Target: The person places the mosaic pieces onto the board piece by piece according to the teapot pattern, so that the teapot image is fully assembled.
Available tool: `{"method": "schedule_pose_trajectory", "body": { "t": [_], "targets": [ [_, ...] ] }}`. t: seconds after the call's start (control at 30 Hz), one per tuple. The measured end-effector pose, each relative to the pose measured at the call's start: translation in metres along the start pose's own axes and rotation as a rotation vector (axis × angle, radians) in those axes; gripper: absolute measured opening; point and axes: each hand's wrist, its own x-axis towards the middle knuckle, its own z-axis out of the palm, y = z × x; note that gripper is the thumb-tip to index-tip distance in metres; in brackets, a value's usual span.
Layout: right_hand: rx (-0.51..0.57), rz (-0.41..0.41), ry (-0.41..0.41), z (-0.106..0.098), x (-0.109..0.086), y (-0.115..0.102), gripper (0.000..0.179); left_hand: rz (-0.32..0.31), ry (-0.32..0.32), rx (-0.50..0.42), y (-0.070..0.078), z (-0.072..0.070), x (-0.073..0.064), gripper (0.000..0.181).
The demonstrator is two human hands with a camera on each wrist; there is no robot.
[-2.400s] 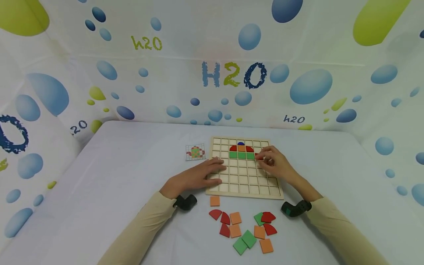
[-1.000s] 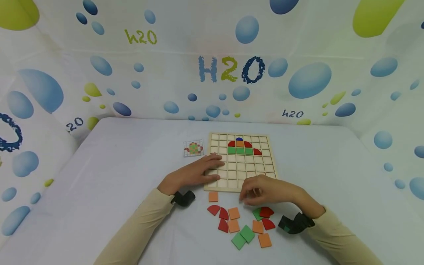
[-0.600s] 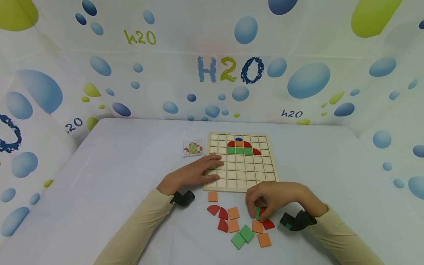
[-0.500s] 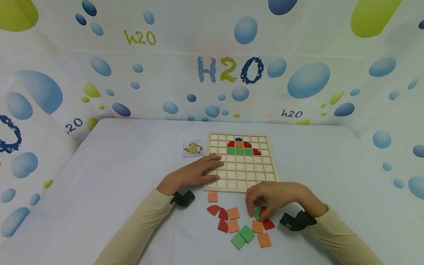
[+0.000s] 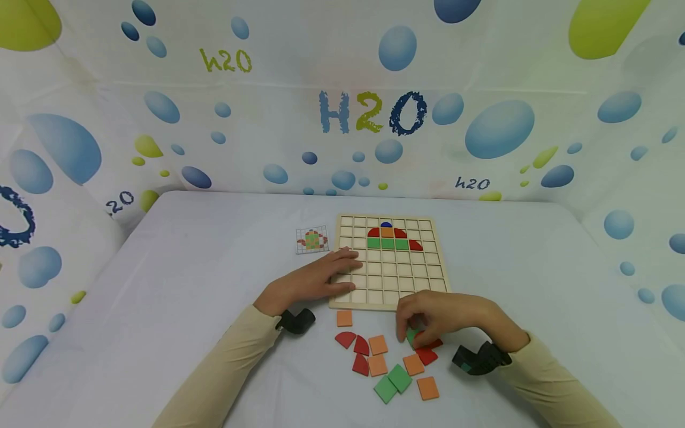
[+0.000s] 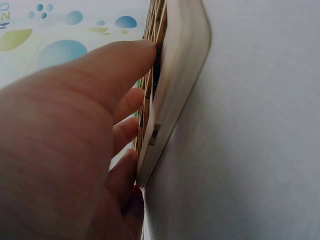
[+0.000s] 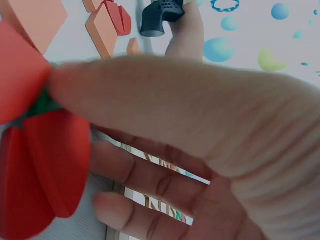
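My left hand rests on the left edge of a wooden grid board, fingers spread over its cells. In the left wrist view, the thumb lies on the board's rim. My right hand is bent over the loose tiles in front of the board, its thumb and fingertips pinching a green square tile. Red quarter-circle tiles lie against that tile, partly under the hand. Set in the board are a blue piece, an orange square, green squares and red quarter-circles.
A picture card with a coloured pattern lies left of the board. Nearer me are loose orange squares, red quarter-circles and two overlapping green squares on the white tablecloth.
My right hand has let go of a red quarter-circle in the board and come down to the loose tiles. The green tile and its neighbours have just shifted slightly left. The left hand stays put.
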Motion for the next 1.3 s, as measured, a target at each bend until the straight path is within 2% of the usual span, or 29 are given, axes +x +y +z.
{"method": "schedule_pose_trajectory", "body": {
  "t": [0.13,0.43,0.63,0.8,1.07,1.17,1.3],
  "targets": [
    [0.002,0.005,-0.021,-0.0008,-0.0006,-0.0004,0.017,-0.002,0.0,0.004,0.0006,-0.0008,0.0001,0.054],
    [0.017,0.053,0.01,-0.0028,0.0006,-0.0029,0.01,-0.007,-0.005,0.007,0.0005,-0.0009,0.0015,0.054],
    [0.017,0.015,-0.019,-0.0057,-0.0035,-0.0044,0.016,-0.003,-0.004,0.01,0.0012,-0.0015,0.0023,0.054],
    [0.006,-0.004,-0.029,-0.0065,-0.0056,-0.0035,0.015,0.002,-0.005,0.01,0.0018,-0.0016,0.0026,0.054],
    [-0.059,0.095,-0.072,-0.005,-0.0059,-0.0076,0.019,-0.01,-0.009,-0.003,0.0053,-0.0035,0.0005,0.054],
    [-0.057,0.077,-0.063,-0.0048,-0.0051,-0.0069,0.018,-0.017,-0.011,-0.008,0.0056,-0.0035,0.0,0.054],
    [-0.032,-0.011,-0.035,-0.0054,-0.0043,-0.0039,0.017,-0.022,-0.012,-0.013,0.0043,-0.0024,-0.0001,0.054]
  ]
}}
